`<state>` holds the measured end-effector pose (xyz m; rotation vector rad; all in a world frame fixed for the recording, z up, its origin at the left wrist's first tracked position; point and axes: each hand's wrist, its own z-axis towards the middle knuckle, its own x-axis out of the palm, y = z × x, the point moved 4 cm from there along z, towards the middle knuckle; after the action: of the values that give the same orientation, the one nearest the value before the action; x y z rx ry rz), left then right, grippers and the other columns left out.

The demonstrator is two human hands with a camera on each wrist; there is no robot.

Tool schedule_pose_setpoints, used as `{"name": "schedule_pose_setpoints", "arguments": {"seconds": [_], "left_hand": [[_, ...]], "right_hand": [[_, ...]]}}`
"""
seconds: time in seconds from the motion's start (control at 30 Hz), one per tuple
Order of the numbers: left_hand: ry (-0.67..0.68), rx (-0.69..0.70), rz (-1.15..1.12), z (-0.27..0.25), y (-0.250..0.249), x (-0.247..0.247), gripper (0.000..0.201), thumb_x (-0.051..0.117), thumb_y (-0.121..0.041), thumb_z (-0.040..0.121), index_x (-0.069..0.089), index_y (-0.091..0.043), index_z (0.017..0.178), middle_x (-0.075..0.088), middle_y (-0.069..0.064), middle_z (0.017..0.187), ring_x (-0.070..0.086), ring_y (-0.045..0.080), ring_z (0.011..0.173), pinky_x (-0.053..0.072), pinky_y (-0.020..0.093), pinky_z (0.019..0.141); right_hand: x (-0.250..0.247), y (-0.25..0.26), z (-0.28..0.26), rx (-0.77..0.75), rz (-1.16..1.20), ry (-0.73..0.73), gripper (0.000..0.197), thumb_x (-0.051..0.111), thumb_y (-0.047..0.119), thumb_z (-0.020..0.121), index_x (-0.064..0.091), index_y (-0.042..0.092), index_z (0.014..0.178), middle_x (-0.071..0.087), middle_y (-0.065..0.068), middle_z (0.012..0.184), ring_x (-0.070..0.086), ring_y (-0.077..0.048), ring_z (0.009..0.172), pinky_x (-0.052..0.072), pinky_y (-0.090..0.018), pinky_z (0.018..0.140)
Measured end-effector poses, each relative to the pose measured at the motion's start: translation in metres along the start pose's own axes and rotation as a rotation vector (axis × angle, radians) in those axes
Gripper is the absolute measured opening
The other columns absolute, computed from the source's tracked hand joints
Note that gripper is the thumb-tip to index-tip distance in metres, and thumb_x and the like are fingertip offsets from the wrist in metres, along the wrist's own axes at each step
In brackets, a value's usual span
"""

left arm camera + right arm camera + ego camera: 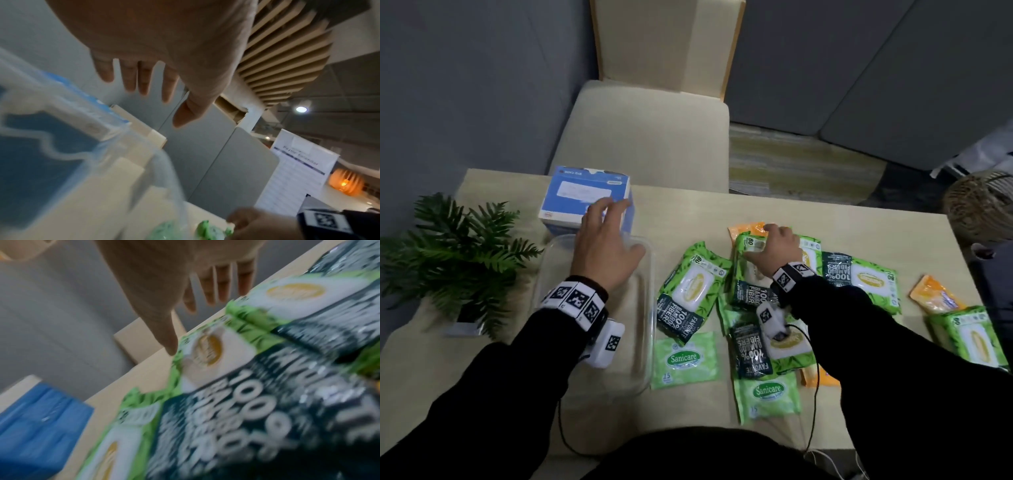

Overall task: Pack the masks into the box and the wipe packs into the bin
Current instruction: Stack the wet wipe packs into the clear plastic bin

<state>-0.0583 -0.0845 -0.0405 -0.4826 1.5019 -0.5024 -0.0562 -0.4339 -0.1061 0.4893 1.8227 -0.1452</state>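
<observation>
A blue mask box [585, 197] stands at the table's back left, blurred in the left wrist view [41, 162]. A clear plastic bin [643, 342] sits just in front of it with nothing inside. My left hand [607, 236] hovers open over the bin's far end, fingers spread [131, 81] toward the box. Several green wipe packs [693, 284] lie in a loose pile at the centre and right. My right hand [774, 245] reaches over the top green pack [748, 277], fingers straight [222, 285] and thumb touching that pack's edge [216, 356].
Two pale green Sanicare packs [685, 359] lie near the front edge, and orange packs [935, 294] at the right and back. A potted fern [458, 253] stands at the far left. A beige chair [647, 130] is behind the table, with a woven basket [983, 205] at the right.
</observation>
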Motion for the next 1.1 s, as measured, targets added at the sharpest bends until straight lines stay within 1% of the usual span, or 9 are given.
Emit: {"name": "schedule_pose_setpoints", "arguments": {"seconds": [0.07, 0.17, 0.27, 0.37, 0.5, 0.57, 0.67, 0.9, 1.1], "left_hand": [[0.026, -0.015, -0.029, -0.005, -0.016, 0.001, 0.057, 0.076, -0.029, 0.079, 0.055, -0.028, 0.132, 0.048, 0.003, 0.135, 0.055, 0.028, 0.12, 0.047, 0.045, 0.104], [0.201, -0.16, -0.07, -0.016, -0.018, 0.013, 0.038, 0.077, -0.043, 0.081, 0.057, -0.031, 0.111, 0.063, -0.002, 0.106, 0.065, 0.022, 0.101, 0.052, 0.039, 0.091], [0.411, -0.238, 0.056, -0.036, -0.013, 0.03, 0.064, 0.079, -0.058, 0.075, 0.045, -0.03, 0.123, 0.068, 0.004, 0.105, 0.066, 0.029, 0.102, 0.053, 0.042, 0.092], [0.468, -0.251, 0.15, -0.054, -0.012, 0.042, 0.09, 0.08, -0.046, 0.078, 0.027, -0.021, 0.146, 0.066, 0.015, 0.117, 0.064, 0.037, 0.112, 0.052, 0.041, 0.092], [0.516, -0.156, 0.197, -0.066, -0.023, 0.057, 0.051, 0.069, -0.029, 0.081, 0.047, -0.017, 0.126, 0.07, 0.013, 0.107, 0.067, 0.037, 0.104, 0.055, 0.038, 0.085], [0.546, -0.116, 0.169, -0.07, -0.036, 0.066, 0.043, 0.069, -0.028, 0.082, 0.051, -0.018, 0.119, 0.071, 0.01, 0.108, 0.068, 0.035, 0.102, 0.053, 0.035, 0.081], [0.545, -0.123, 0.097, -0.072, -0.056, 0.08, 0.038, 0.069, -0.026, 0.086, 0.048, -0.014, 0.116, 0.069, 0.011, 0.113, 0.067, 0.036, 0.103, 0.047, 0.031, 0.075], [0.552, -0.153, 0.03, -0.058, -0.089, 0.115, 0.067, 0.07, -0.031, 0.081, 0.041, -0.008, 0.137, 0.068, 0.016, 0.115, 0.069, 0.036, 0.097, 0.062, 0.041, 0.079], [0.554, -0.13, 0.064, -0.039, -0.104, 0.123, 0.049, 0.067, -0.02, 0.082, 0.046, -0.009, 0.125, 0.068, 0.015, 0.108, 0.07, 0.036, 0.09, 0.064, 0.044, 0.073]], "right_hand": [[0.0, -0.017, 0.005, 0.14, 0.0, 0.203, 0.106, 0.073, 0.068, 0.081, 0.028, 0.009, 0.158, 0.032, -0.021, 0.16, 0.037, -0.04, 0.146, 0.044, -0.056, 0.113], [0.007, -0.012, 0.002, 0.174, 0.041, 0.292, 0.132, 0.072, 0.077, 0.076, 0.007, 0.002, 0.163, 0.009, -0.024, 0.17, 0.029, -0.04, 0.153, 0.037, -0.057, 0.119], [0.022, 0.006, -0.008, 0.173, -0.06, 0.295, 0.146, 0.077, 0.08, 0.067, 0.0, 0.002, 0.163, 0.002, -0.023, 0.171, 0.023, -0.04, 0.155, 0.034, -0.057, 0.118], [0.034, 0.01, -0.011, 0.2, -0.046, 0.28, 0.148, 0.082, 0.077, 0.062, -0.003, 0.012, 0.164, 0.008, -0.021, 0.17, 0.029, -0.043, 0.152, 0.037, -0.057, 0.116], [0.037, 0.006, -0.014, 0.149, -0.041, 0.364, 0.143, 0.083, 0.071, 0.064, -0.009, 0.026, 0.164, 0.003, -0.022, 0.171, 0.035, -0.047, 0.149, 0.043, -0.061, 0.112], [0.035, 0.004, -0.018, 0.124, -0.033, 0.381, 0.137, 0.083, 0.068, 0.066, -0.005, 0.029, 0.164, 0.003, -0.021, 0.171, 0.033, -0.048, 0.149, 0.042, -0.063, 0.112], [0.031, -0.004, -0.026, 0.082, 0.062, 0.319, 0.126, 0.084, 0.064, 0.065, 0.01, 0.032, 0.162, 0.02, -0.021, 0.167, 0.047, -0.046, 0.139, 0.048, -0.06, 0.107], [0.018, -0.035, -0.043, 0.068, 0.444, 0.214, 0.12, 0.083, 0.064, 0.055, 0.029, 0.032, 0.157, 0.054, -0.01, 0.138, 0.062, -0.029, 0.113, 0.058, -0.05, 0.095], [0.005, -0.068, -0.046, 0.139, 0.841, 0.158, 0.092, 0.088, 0.036, 0.074, 0.04, 0.029, 0.152, 0.047, -0.004, 0.143, 0.06, -0.023, 0.11, 0.053, -0.038, 0.09]]}}
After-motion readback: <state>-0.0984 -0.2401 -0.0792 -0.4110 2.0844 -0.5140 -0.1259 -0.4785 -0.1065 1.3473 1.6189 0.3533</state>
